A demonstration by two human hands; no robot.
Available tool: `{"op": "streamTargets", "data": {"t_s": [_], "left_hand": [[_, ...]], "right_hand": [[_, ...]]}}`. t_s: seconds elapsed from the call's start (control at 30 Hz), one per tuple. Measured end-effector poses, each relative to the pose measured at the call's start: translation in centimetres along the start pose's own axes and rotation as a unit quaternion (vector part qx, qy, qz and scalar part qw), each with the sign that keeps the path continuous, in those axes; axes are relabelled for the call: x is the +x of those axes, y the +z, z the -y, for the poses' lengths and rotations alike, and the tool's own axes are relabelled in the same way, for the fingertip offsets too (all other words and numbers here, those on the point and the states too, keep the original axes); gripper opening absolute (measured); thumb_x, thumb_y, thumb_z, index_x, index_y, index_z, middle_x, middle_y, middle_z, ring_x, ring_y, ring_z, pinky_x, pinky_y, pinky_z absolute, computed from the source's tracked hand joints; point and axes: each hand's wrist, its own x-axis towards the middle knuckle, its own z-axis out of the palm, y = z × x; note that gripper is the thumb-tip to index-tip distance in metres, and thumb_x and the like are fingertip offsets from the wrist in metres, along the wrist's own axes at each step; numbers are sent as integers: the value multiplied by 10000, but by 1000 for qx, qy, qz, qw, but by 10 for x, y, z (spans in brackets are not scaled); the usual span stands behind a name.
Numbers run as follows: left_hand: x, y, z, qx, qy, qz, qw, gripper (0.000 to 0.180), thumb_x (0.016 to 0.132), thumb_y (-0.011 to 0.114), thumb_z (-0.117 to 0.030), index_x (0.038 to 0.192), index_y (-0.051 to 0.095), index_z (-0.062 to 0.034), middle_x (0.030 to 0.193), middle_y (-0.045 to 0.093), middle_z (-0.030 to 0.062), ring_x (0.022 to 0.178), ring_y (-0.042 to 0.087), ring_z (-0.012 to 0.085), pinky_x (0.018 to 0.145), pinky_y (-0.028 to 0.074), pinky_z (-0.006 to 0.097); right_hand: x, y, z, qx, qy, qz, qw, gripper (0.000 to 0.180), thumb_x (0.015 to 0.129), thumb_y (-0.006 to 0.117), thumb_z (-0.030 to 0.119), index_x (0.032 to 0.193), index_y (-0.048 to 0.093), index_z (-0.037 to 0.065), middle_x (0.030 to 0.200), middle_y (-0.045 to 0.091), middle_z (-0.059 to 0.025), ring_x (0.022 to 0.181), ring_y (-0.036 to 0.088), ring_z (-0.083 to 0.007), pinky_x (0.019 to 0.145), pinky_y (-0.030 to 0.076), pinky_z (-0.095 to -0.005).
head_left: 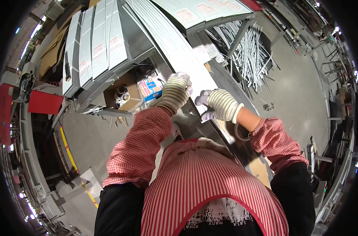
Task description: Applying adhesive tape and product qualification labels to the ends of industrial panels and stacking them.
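Observation:
A long white panel stretches away from me along a narrow bench, its near end between my hands. My left hand, in a glove with a striped cuff, is closed at the panel's left edge; its fingertips are partly hidden. My right hand, gloved the same way, bends its fingers and thumb round the right side of the near end. Beyond and to the left of the panel lie long, thin white strips, side by side.
Stacks of white panels lie on a left table and at the far right. Below the left stack are an open cardboard box with rolls and a blue-orange box. Loose thin strips pile up at right. A red panel stands left.

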Motion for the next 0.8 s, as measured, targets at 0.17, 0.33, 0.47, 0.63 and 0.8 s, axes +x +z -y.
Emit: {"op": "streamTargets", "data": {"t_s": [0.17, 0.33, 0.47, 0.63, 0.8], "left_hand": [[-3, 7, 4, 30, 29, -33, 999, 286, 750, 726, -185, 995, 700, -40, 1142, 649, 150, 1109, 571, 344, 984, 458, 420], [0, 4, -1, 50, 30, -36, 998, 330, 733, 734, -181, 1023, 681, -31, 1109, 653, 156, 1108, 572, 349, 971, 466, 417], [0, -1, -4, 49, 30, -16, 998, 349, 728, 740, -180, 1037, 673, -33, 1104, 657, 151, 1102, 576, 349, 966, 469, 420], [0, 5, 3, 76, 56, -58, 994, 360, 723, 747, -199, 1047, 677, -58, 1105, 659, 137, 1096, 579, 345, 974, 463, 432], [-1, 16, 11, 75, 116, -174, 975, 168, 687, 716, -160, 814, 639, -81, 906, 641, 107, 929, 600, 325, 836, 497, 426]], "right_hand": [[6, 5, 2, -111, -49, -13, 993, 318, 787, 734, 320, 1013, 647, 114, 937, 641, -79, 860, 646, -322, 769, 508, -432], [5, 12, 4, -211, -160, -77, 961, 171, 788, 674, 287, 746, 673, 121, 782, 645, -62, 773, 660, -258, 720, 503, -386], [2, 15, 5, -237, -149, -96, 955, 163, 750, 640, 232, 691, 653, 82, 700, 626, -78, 693, 648, -274, 695, 511, -386], [2, 24, -2, -170, -129, -125, 969, 155, 754, 645, 213, 712, 628, 64, 706, 627, -106, 642, 642, -307, 632, 513, -424], [-2, 26, -4, -150, -120, -117, 974, 147, 747, 645, 197, 712, 601, 62, 699, 611, -129, 630, 630, -326, 587, 509, -448]]}}
